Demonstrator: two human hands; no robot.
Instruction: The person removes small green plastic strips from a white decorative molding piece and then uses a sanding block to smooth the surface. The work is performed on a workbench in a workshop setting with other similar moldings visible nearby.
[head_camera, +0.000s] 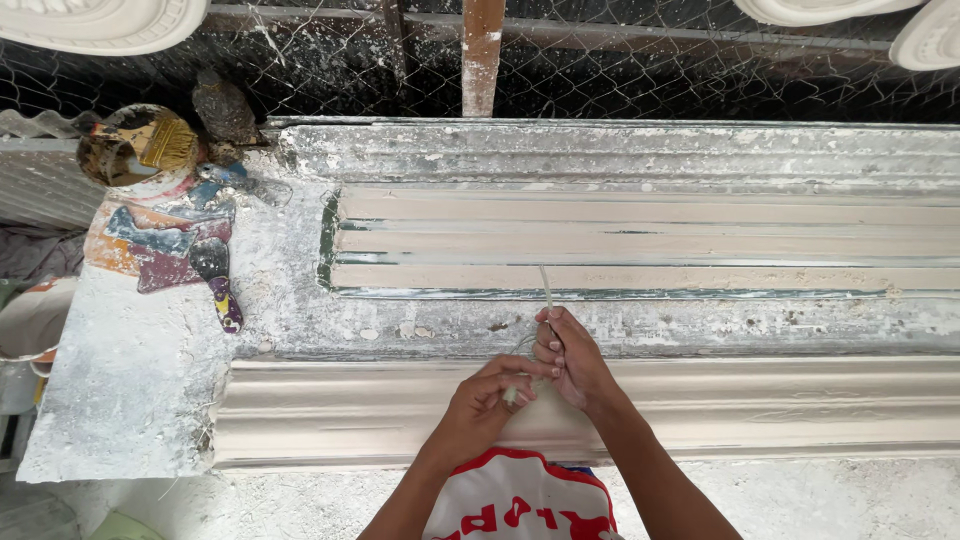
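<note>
— Two hands meet: what do the fingers grasp?
— Left hand (480, 405) and right hand (565, 355) both pinch a thin pale cord (546, 290), fingers clenched on it, over the near plaster moulding (760, 410).
— Surroundings?
— Beyond lies a long mould (640, 240) on the dusty desk (140, 380); far left, a brush (170, 145) in a tin (115, 160).

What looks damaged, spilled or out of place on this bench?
Nothing is broken or askew. The bench is crusted with white plaster, and paint smears surround the tin and scraper at its left end. Both hands pinch a thin fibre strand above the mouldings, which lie straight.
</note>
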